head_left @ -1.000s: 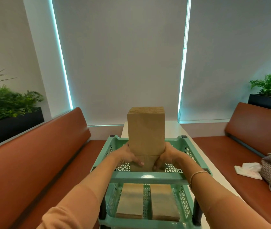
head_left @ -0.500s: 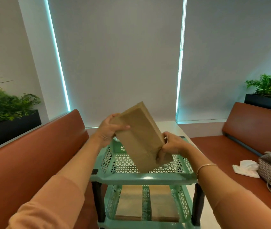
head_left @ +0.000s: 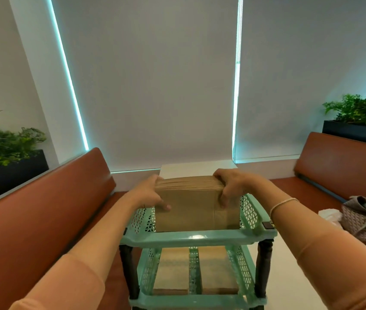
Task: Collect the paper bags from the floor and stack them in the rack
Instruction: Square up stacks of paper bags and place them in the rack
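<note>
Head view: your two hands meet at frame centre.
Left grip (head_left: pixel 149 194): clasps the bag stack's left end.
Right grip (head_left: pixel 230 187): clasps its right end.
Paper bags (head_left: pixel 191 209): on edge in the rack's (head_left: pixel 197 238) top tier.
Lower tier: two bag piles (head_left: pixel 195 270) side by side.

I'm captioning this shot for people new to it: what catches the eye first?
Dead centre, both hands, left hand and right hand, grip a thick stack of brown paper bags standing on edge in the top tray of a mint-green rack. Below, two more bag stacks lie side by side.
</note>
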Tool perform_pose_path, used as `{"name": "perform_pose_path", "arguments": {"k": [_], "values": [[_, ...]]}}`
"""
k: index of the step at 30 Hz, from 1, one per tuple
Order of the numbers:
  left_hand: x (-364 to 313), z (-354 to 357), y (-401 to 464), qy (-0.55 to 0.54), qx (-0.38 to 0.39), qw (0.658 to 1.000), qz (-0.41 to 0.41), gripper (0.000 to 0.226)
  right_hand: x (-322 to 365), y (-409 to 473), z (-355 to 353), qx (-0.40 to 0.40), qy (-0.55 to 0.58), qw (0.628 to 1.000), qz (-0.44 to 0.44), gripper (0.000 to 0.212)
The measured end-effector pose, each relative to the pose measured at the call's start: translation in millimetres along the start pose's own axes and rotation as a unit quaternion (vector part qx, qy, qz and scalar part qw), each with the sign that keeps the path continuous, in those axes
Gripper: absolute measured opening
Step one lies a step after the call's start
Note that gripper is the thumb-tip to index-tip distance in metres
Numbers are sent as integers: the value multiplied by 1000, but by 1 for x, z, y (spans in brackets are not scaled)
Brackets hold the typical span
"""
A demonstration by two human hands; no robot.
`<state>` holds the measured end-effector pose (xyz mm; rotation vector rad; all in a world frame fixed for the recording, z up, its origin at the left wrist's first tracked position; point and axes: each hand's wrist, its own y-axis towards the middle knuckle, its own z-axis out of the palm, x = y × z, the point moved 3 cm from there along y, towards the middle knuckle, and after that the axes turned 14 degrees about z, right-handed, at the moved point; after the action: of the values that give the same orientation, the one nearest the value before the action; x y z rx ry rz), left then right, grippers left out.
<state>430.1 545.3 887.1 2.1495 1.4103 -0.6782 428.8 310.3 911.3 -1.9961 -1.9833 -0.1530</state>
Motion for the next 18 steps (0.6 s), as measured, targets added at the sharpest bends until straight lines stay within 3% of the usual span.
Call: {"name": "perform_pose_path", "arguments": {"k": [3,5,7,11,15,18], "values": [[-17,-5,4,136,39,990,11,89,-2,3,1,5,-10,1000,-4,75],[-34,-5,6,301,79,950,20,90,-3,4,1,7,-14,1000,-5,77],[-47,-3,8,380,114,918,25,92,-3,4,1,5,-17,1000,-6,79],[-57,-4,11,393,136,909,19,92,-2,6,1,-1,-16,1000,-12,79],[-59,17,18,377,120,916,72,92,2,7,2,-3,-37,999,-13,75],[-61,39,24,384,93,914,95,103,10,5,2,-40,-142,989,2,70]]}}
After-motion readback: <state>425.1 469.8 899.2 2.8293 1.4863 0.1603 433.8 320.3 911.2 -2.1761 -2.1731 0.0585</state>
